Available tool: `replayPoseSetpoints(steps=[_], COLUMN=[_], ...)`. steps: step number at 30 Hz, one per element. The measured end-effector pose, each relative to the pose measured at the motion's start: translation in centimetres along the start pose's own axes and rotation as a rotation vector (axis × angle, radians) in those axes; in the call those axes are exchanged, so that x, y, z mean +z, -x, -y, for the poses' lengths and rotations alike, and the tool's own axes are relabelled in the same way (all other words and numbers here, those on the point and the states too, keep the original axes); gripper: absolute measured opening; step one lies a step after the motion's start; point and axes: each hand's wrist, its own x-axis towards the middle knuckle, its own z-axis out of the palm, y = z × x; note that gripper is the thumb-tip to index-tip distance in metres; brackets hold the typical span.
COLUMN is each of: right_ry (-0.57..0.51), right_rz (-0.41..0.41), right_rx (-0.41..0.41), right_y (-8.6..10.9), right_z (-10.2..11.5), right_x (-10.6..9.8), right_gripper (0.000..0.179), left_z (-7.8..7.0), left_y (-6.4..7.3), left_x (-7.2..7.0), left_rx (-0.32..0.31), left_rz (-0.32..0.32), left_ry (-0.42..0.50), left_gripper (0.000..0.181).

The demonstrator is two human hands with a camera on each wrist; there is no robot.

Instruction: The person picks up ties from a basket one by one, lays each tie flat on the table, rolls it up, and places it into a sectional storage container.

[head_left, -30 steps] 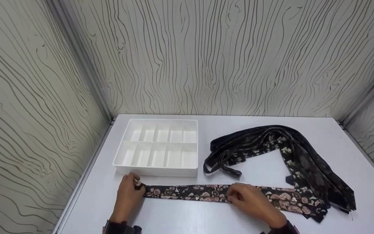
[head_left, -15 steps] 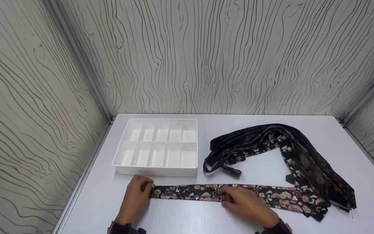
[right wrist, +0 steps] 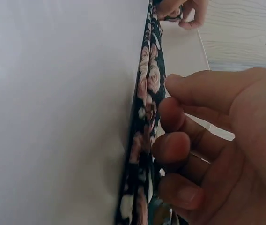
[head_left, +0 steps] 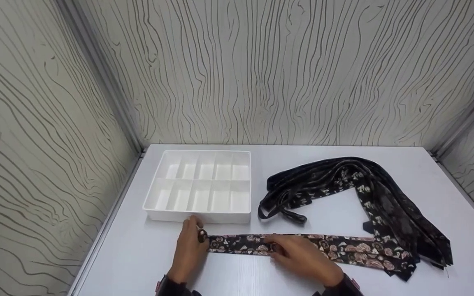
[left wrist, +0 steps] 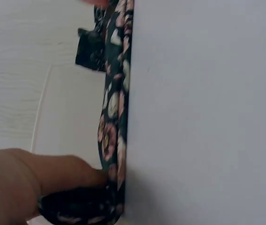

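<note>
A dark necktie [head_left: 237,244] with a pink rose print lies lengthwise along the front of the white table. My left hand [head_left: 189,248] grips its left end, which is turned over into a small roll [left wrist: 79,206] between thumb and fingers. Farther right, my right hand [head_left: 305,257] rests over the middle of the tie with its fingers loosely bent. In the right wrist view those fingertips [right wrist: 173,147] sit right at the tie's edge, and nothing shows pinched between them. The tie's wide end reaches right, beside the other ties.
Behind the left hand stands a white divided box [head_left: 198,218] with vacant compartments. A pile of dark neckties [head_left: 344,172], some floral, lies bent at the right of the table. Patterned panels [head_left: 261,82] wall the back and sides.
My left hand has moved right with the tie's end, and the stretch of tie lying flat has become shorter. The right hand has shifted left along the tie.
</note>
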Motion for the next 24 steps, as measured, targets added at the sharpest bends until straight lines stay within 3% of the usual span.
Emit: replayPoseSetpoints(steps=[5,9,14,19,24], right_ry=[0.052,0.048,0.062,0.052,0.06], right_rz=[0.045,0.051,0.007,-0.026,-0.006], right_rx=[-0.043,-0.025,-0.037,-0.145,-0.235], right_y=[-0.5,-0.9,-2.1,-3.9,-5.7], right_z=[0.7,1.1,2.1,3.8,5.2], right_x=[0.3,0.4,0.6,1.8,3.6], right_gripper=[0.035,0.03,0.025,0.027,0.043], left_z=[0.0,0.6,1.0,0.7,0.3], left_y=[0.3,0.9,1.2,0.8,0.9], left_x=[0.2,-0.4,-1.4,-1.8,-1.8], left_rx=[0.023,0.094,0.209,0.266,0.326], left_rz=[0.051,0.158,0.251,0.279,0.234], left_ry=[0.025,0.042,-0.046,-0.121,-0.155], left_gripper=[0.046,0.047,0.052,0.057,0.052])
